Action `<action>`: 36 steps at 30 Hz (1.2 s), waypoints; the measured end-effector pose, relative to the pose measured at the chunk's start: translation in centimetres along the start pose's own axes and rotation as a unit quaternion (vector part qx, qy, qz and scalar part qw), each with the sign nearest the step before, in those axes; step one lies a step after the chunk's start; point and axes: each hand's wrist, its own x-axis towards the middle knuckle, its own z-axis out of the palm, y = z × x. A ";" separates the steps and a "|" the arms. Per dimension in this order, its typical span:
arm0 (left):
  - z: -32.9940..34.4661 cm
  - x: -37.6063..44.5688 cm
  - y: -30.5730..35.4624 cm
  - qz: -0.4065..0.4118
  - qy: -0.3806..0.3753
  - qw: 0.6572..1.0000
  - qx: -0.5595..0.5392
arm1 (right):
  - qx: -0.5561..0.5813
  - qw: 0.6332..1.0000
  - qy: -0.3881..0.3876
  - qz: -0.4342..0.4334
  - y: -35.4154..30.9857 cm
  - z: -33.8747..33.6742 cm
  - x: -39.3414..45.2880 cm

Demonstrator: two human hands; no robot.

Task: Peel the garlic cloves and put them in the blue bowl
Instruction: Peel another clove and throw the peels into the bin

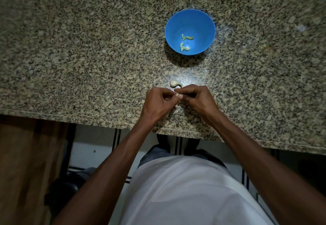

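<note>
A blue bowl (202, 22) stands on the granite counter beyond my hands, with several pale peeled garlic cloves (185, 46) at its bottom. My left hand (157, 102) and my right hand (195, 98) meet near the counter's front edge, and their fingertips pinch one small garlic clove (177, 95) between them; most of it is hidden by the fingers. One unpeeled clove (174, 83) lies on the counter just beyond my fingertips.
The speckled granite counter (88, 57) stretches wide to both sides, and its front edge (105, 121) runs just under my wrists. Below it are a tiled floor and a wooden panel (26, 163) at the left.
</note>
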 end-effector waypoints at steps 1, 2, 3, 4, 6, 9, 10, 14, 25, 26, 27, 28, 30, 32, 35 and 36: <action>0.0 0.0 0.2 0.004 0.002 1.000 0.017 | -0.016 1.000 0.002 -0.009 0.1 0.1 0.0; -0.1 0.1 0.2 0.007 0.005 1.000 0.030 | -0.032 0.999 0.002 -0.019 0.1 0.2 -0.1; -0.1 0.1 0.3 0.007 0.007 0.999 0.039 | -0.046 0.999 0.001 -0.026 0.0 0.4 -0.1; -0.2 0.2 0.3 0.005 0.009 0.999 0.042 | -0.058 0.998 0.001 -0.031 0.0 0.4 -0.1; -0.2 0.3 0.1 0.002 0.015 0.999 0.035 | -0.075 0.996 -0.001 -0.039 0.0 0.5 -0.1; -0.2 0.1 -0.1 -0.003 0.023 0.999 0.027 | -0.089 0.995 0.000 -0.042 -0.3 0.6 -0.2; -0.2 0.1 -0.1 -0.004 0.024 0.999 0.025 | -0.092 0.995 0.003 -0.045 -0.4 0.6 -0.3; 0.0 0.2 0.3 -0.010 0.032 0.999 0.024 | -0.095 0.994 0.022 -0.054 -0.2 0.5 -0.4; 0.6 0.3 0.3 -0.035 0.059 0.998 0.009 | -0.057 0.997 0.032 -0.040 0.2 0.5 -0.4; 0.6 0.3 0.3 -0.037 0.061 0.997 0.007 | -0.053 0.997 0.032 -0.037 0.2 0.5 -0.4; 0.7 0.4 0.2 -0.039 0.063 0.997 0.005 | -0.051 0.998 0.034 -0.034 0.2 0.6 -0.5; 0.7 0.3 0.2 -0.038 0.064 0.997 0.005 | -0.051 0.998 0.037 -0.029 0.3 0.6 -0.5; 0.8 0.2 0.3 -0.037 0.067 0.997 0.004 | -0.036 0.998 0.040 -0.019 0.3 0.6 -0.5; 0.8 0.1 0.3 -0.044 0.068 0.997 -0.014 | -0.007 0.999 0.031 -0.004 0.2 0.4 -0.6; 0.9 -0.1 0.2 -0.091 0.062 0.990 -0.086 | 0.054 0.998 0.013 0.015 -0.3 0.1 -1.0; 0.9 -0.1 0.2 -0.107 0.058 0.986 -0.114 | 0.074 0.997 0.008 0.019 -0.5 0.1 -1.1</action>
